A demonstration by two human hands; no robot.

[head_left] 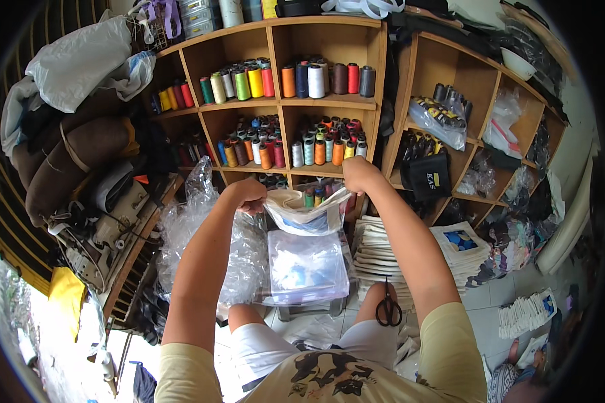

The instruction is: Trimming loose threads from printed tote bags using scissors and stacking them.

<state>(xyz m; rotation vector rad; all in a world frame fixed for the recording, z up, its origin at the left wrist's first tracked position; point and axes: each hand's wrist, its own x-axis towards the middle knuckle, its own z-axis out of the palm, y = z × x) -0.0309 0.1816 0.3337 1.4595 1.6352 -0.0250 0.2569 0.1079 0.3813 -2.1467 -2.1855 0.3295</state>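
Observation:
A cream cloth bag with a blue patch hangs stretched between my two raised hands. My left hand is closed on its left top corner, and my right hand pinches the right one higher up. The bag's top edge sags between them. Just below it, a pile of clear plastic packets lies on a low stand, with blue showing through. Left of the pile is a heap of crumpled clear plastic. Folded cream bags are stacked on the right. Black scissors rest at my right thigh.
A wooden shelf full of coloured thread cones stands ahead. More cubbies with plastic-wrapped goods are to the right. At left, a sewing machine sits on a table. Another person and bundled cloth pieces are at the lower right.

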